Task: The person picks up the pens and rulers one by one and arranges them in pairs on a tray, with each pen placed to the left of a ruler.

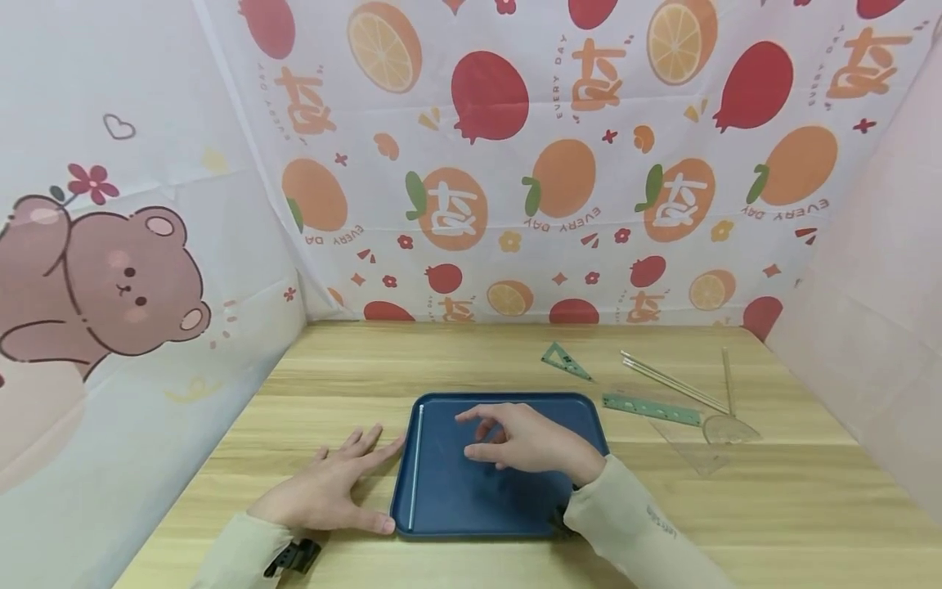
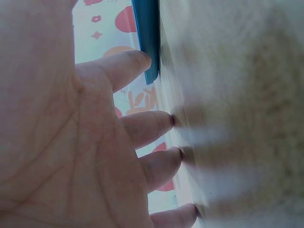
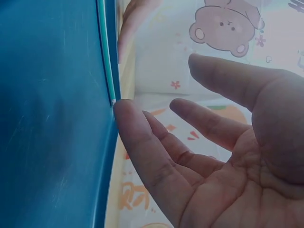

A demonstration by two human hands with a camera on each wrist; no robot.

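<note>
A dark blue rectangular tray sits on the wooden table. Inside it, along the left side, lies a slim pale-green pencil with a whitish far end; it also shows in the right wrist view as a green pencil. My left hand spreads its fingers on the table left of the tray, with thumb and index finger at the tray's edge. Over the middle of the tray hovers my right hand, fingers apart and lightly bent, holding nothing. In its wrist view the right palm and fingers show plainly.
Right of the tray lie a green ruler, a clear set square and a clear protractor. Farther back are a small green set square, several slim pencils and another thin stick. Printed cloth walls enclose the table.
</note>
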